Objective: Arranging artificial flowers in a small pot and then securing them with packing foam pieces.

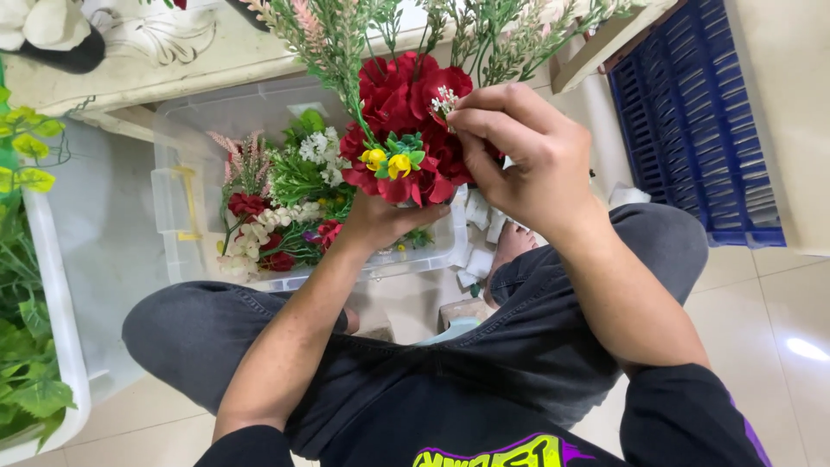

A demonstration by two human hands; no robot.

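head-worn view, looking steeply down, close

Left hand (380, 220) mostly hidden under red bouquet (406, 130), green sprigs (484, 35) cut off at top edge

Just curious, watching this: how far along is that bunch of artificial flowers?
Partly built. The bouquet already has red blooms, yellow buds and green sprigs, gripped from below by the left hand. The right hand is pinching a small white sprig into it. Many loose flowers remain in the clear plastic bin.
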